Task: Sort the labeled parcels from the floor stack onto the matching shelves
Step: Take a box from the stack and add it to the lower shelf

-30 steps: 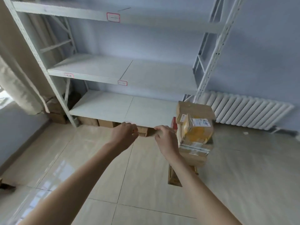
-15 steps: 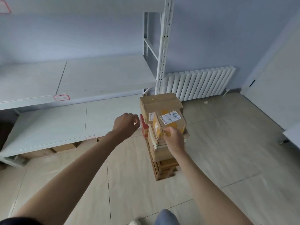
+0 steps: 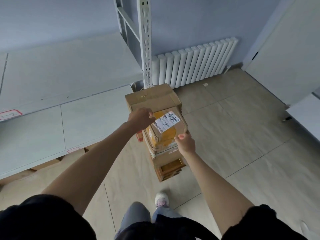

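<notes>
The floor stack of cardboard parcels (image 3: pixel 166 156) stands beside the shelf post. On top lies a small labeled parcel (image 3: pixel 167 134) with yellow tape and a white label (image 3: pixel 167 121) marked "2-2" by hand. My left hand (image 3: pixel 141 118) has its fingers curled over that parcel's far left edge. At the near right corner my right hand (image 3: pixel 185 142) grips it, thumb on top. A larger brown box (image 3: pixel 152 97) sits just behind it. A wooden crate (image 3: pixel 170 170) forms the base of the stack.
White shelves (image 3: pixel 86 118) run along the left, with red-bordered tags (image 3: pixel 10 114) on their front edges and a steel post (image 3: pixel 146 40) at the end. Flat cartons (image 3: pixel 46 163) lie under the lowest shelf. A radiator (image 3: pixel 194 64) lines the back wall. My shoe (image 3: pixel 161 199) is near the stack.
I have turned right from the shelves toward the stack and stepped closer. Both hands moved from mid-air onto the top labeled parcel.
</notes>
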